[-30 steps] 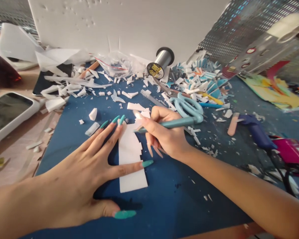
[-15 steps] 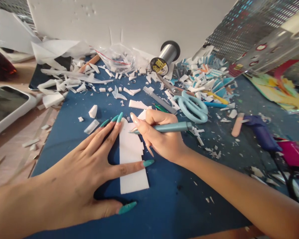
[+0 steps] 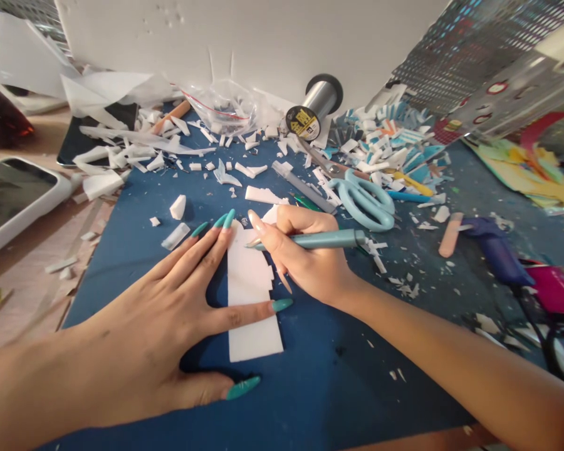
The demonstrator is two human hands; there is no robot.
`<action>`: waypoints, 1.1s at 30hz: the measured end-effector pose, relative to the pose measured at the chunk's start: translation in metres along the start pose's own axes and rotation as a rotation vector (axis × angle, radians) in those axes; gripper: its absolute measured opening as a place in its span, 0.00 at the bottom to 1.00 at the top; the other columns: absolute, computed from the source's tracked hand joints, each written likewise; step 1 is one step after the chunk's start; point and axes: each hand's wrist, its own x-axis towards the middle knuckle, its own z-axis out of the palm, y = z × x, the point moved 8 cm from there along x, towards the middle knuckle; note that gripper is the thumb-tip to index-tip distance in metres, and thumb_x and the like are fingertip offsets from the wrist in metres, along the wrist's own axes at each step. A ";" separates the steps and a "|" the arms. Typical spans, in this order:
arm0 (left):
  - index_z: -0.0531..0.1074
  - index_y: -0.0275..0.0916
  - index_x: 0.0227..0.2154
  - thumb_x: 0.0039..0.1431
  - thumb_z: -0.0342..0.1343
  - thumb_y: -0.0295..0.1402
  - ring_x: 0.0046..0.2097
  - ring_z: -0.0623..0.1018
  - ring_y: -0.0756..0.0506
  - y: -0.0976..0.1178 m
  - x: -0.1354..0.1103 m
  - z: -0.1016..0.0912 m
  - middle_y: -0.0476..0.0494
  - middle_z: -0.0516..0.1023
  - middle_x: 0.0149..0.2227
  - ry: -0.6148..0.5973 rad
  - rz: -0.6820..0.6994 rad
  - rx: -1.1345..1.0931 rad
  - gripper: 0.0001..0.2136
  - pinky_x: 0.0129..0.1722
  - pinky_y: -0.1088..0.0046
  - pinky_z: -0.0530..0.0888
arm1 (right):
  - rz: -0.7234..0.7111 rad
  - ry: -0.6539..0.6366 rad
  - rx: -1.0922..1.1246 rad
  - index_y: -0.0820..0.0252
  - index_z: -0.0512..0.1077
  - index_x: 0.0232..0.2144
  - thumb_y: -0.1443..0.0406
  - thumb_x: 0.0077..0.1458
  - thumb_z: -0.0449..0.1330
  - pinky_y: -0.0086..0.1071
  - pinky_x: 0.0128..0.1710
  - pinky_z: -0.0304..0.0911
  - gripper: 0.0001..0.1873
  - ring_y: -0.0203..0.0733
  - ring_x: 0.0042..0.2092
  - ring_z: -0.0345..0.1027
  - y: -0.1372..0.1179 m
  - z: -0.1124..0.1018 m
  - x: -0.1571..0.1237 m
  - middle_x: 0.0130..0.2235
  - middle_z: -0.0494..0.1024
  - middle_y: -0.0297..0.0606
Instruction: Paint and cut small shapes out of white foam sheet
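Observation:
A flat white foam piece [image 3: 250, 275] with a notched right edge lies on the blue mat [image 3: 291, 401]. My left hand [image 3: 178, 300] is spread flat across it, fingers apart, the index finger crossing its lower part and other fingertips at its upper left. In my right hand [image 3: 310, 257] is a slim blue-grey, pen-shaped craft knife [image 3: 326, 239], pinched near its metal tip. That tip touches or hovers just over the foam's upper part; I cannot tell which. Part of the foam's upper right is hidden behind my right fingers. Blue-handled scissors [image 3: 364, 203] lie beyond that hand.
Foam scraps [image 3: 385, 150] pile up at the back right, more at the back left. A wire spool [image 3: 317, 106] stands against a white board [image 3: 263, 37]. A phone [image 3: 19, 194] sits at left; a dark blue tool [image 3: 498, 254] with a cable lies at right.
The whole view shifts slightly. Both hands, the foam piece and the craft knife keep nearly the same places relative to each other.

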 end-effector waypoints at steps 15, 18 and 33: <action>0.48 0.59 0.70 0.58 0.59 0.54 0.69 0.49 0.13 -0.001 -0.004 0.001 0.33 0.20 0.74 -0.031 0.008 -0.013 0.40 0.50 0.28 0.71 | -0.006 -0.064 0.084 0.57 0.51 0.18 0.70 0.62 0.59 0.28 0.23 0.51 0.25 0.27 0.21 0.51 0.001 0.006 0.000 0.18 0.55 0.24; 0.47 0.59 0.70 0.59 0.58 0.53 0.69 0.49 0.13 -0.001 -0.004 0.002 0.33 0.20 0.74 -0.041 -0.001 -0.012 0.40 0.51 0.27 0.69 | -0.003 -0.106 0.112 0.57 0.51 0.18 0.69 0.62 0.58 0.27 0.22 0.51 0.25 0.27 0.21 0.51 0.001 0.009 -0.001 0.18 0.55 0.24; 0.44 0.61 0.70 0.61 0.55 0.54 0.70 0.48 0.15 -0.003 -0.003 0.005 0.36 0.20 0.74 -0.056 -0.016 -0.022 0.39 0.53 0.28 0.69 | -0.069 -0.224 0.136 0.59 0.53 0.16 0.73 0.60 0.59 0.23 0.21 0.52 0.24 0.25 0.21 0.53 -0.010 0.016 0.001 0.17 0.58 0.24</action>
